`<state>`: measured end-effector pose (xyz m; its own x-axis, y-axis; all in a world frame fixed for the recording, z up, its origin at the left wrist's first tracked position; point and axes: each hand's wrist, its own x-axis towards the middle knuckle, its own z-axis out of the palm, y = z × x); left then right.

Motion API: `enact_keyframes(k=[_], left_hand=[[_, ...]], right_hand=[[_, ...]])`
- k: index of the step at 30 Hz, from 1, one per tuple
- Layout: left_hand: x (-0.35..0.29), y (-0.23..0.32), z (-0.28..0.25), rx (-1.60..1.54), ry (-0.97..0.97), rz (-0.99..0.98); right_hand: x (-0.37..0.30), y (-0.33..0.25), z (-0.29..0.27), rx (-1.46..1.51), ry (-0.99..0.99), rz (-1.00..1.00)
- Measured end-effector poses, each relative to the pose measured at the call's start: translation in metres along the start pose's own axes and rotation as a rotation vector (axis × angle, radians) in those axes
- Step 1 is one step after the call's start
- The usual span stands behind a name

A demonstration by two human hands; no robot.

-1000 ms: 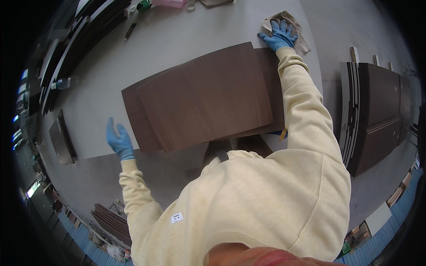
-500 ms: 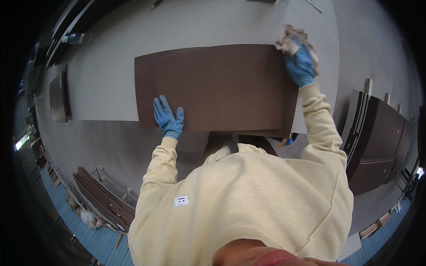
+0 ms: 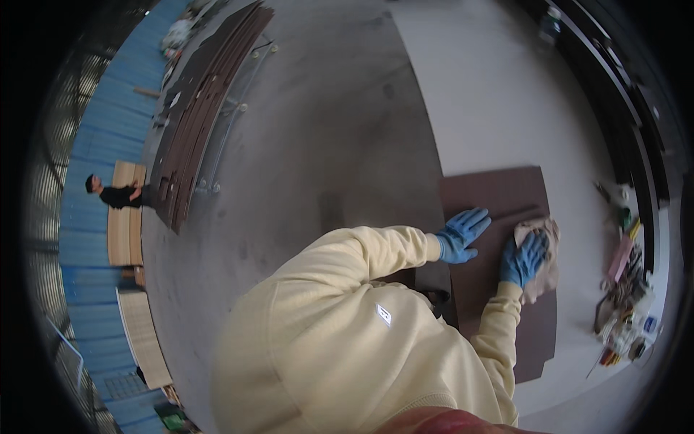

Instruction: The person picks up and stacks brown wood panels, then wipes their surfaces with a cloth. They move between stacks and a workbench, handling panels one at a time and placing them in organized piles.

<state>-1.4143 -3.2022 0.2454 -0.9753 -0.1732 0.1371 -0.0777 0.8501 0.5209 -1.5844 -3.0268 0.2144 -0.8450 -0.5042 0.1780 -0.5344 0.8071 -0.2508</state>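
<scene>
A dark brown panel [image 3: 506, 195] lies flat on the pale worktable [image 3: 470, 87], and a second sheet seems to lie under or against it. Blue-gloved, my left hand [image 3: 460, 235] rests on the panel near its left edge, fingers stretched out and holding nothing. My right hand [image 3: 523, 258], also in a blue glove, presses a crumpled beige rag [image 3: 547, 273] onto the panel's right side. Part of the rag hangs past the panel's edge, and the fingers partly sink into its folds. My right sleeve covers some of the lower panel.
Several brown panels stand stacked on a wheeled rack [image 3: 202, 130] at the left. Beyond it is a person in black [image 3: 119, 197]. Long dark boards [image 3: 614, 94] line the table's far side, near a clear bottle [image 3: 550, 27]. Assorted tools and supplies [image 3: 625, 304] lie at the right.
My view has turned sharply to the left, so the panel appears at the right. The right hand has brought the rag from beyond the panel's corner onto the panel, closer to my left hand.
</scene>
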Motion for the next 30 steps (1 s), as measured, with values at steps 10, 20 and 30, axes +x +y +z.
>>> enact_keyframes(k=[10,20,30], left_hand=[[-0.035,-0.029,-0.006,-0.907,-0.06,-1.197],[-0.031,-0.018,-0.028,-1.041,0.003,-1.213],[-0.028,-0.027,-0.009,-1.146,-0.128,-1.256]], right_hand=[[0.041,-0.061,0.033,-0.269,0.015,-0.044],[-0.084,0.06,-0.067,0.106,0.096,0.288],[-0.022,0.015,-0.004,-0.127,0.081,0.179]])
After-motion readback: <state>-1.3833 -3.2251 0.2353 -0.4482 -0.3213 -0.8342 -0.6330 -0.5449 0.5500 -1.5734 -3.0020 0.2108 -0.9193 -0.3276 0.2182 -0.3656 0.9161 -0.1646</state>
